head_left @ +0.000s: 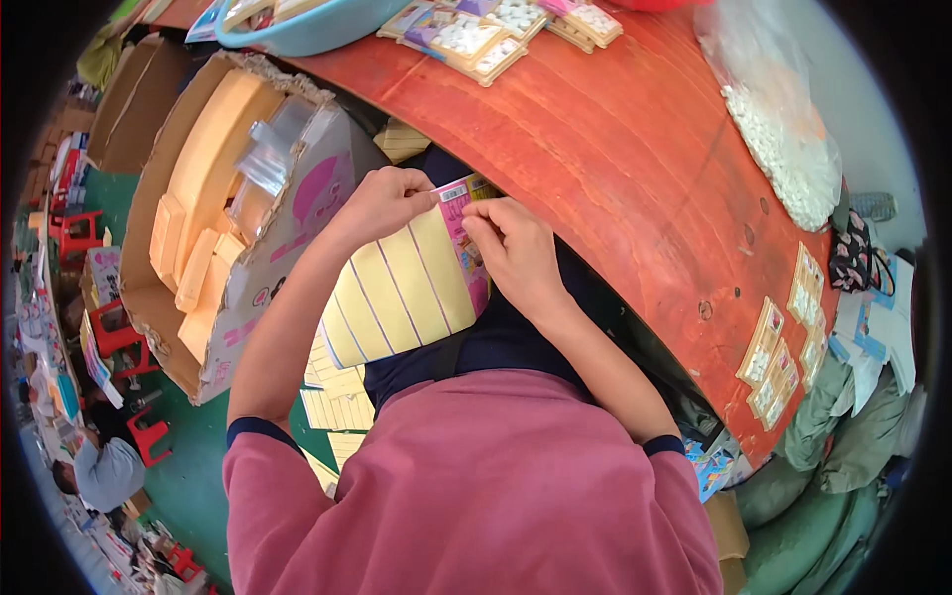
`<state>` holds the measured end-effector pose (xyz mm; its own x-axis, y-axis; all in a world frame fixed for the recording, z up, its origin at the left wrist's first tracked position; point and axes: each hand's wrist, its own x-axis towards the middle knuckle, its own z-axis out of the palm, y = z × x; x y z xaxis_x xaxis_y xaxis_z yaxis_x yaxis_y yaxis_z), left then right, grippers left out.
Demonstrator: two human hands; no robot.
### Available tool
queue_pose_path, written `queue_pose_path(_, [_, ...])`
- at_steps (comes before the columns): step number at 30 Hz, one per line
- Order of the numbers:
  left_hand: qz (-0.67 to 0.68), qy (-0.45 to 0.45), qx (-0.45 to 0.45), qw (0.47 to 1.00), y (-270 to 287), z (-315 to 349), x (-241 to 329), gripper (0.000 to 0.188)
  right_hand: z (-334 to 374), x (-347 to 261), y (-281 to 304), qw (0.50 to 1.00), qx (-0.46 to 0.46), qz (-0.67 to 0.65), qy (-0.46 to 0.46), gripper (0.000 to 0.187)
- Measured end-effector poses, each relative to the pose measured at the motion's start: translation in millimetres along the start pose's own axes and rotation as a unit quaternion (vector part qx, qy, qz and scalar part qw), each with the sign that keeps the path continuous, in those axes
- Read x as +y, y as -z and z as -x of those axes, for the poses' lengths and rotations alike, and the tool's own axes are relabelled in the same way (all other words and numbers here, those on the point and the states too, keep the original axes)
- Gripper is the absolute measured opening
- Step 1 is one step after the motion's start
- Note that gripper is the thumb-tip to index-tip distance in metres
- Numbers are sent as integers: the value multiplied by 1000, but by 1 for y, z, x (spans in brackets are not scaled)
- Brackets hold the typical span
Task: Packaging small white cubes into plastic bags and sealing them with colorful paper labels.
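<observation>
A sticker sheet [402,293] with pale yellow backing, thin purple lines and a pink printed strip along its right side lies tilted over my lap, beside the table edge. My left hand [385,210] is closed on its top edge, thumb and fingers pinching near a small white label patch. My right hand [518,256] is pinched at the pink printed strip, with the fingertips against it. Whether a sticker is lifted between those fingertips is too small to tell.
The red wooden table [615,169] bears trays of white pieces [466,38], small filled trays [769,367], a bag of white pieces [783,149] and a blue basin [307,35]. A cardboard box [228,198] of yellow trays stands left. Yellow sheets [332,397] lie below.
</observation>
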<state>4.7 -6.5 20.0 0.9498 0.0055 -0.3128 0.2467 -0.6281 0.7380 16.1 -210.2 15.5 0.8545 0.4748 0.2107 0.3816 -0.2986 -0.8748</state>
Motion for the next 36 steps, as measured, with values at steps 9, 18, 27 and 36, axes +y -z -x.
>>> queue_pose_path(9, [126, 10, -27, 992, 0, 6, -3, 23, -17, 9, -30, 997, -9, 18, -78, 17])
queue_pose_path(18, [144, -88, 37, 985, -13, 15, 3, 21, -24, -10, -19, 981, -15, -43, -190, 17])
queue_pose_path(27, [258, -61, -5, 964, -14, 12, -6, 18, -27, -8, -25, 976, 9, -83, -203, 14])
queue_pose_path(36, [128, -209, 71, 967, -27, 9, -1, 18, -10, -14, -14, 955, 37, -185, -230, 19])
